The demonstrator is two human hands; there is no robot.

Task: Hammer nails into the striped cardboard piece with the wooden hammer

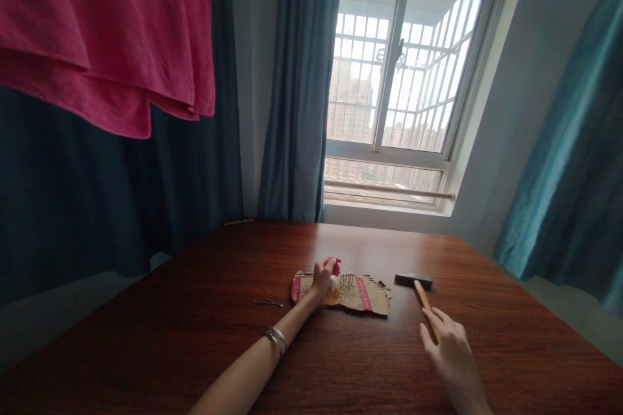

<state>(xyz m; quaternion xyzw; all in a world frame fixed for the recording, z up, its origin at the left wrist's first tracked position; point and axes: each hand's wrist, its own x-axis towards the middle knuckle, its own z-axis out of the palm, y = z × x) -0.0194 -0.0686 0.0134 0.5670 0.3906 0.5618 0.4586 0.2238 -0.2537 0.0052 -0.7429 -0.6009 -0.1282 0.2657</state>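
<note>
A hammer (424, 303) with a dark head and a pale wooden handle lies on the table at the right. My right hand (448, 340) has its thumb and fingers about the handle's near end. To the left is a torn piece of cardboard (377, 301) with pink bands and many small dark dots. Several nails (347, 279) stand upright in its far middle part. Over the cardboard, just left of these nails, my left hand (325, 277) is closed with curled fingers. Whatever it may hold is hidden.
A few loose nails (268, 303) lie left of the cardboard on the brown wooden table (195, 337). Blue curtains (296, 110) and a barred window (389, 110) stand behind. A pink cloth (111, 32) hangs at upper left.
</note>
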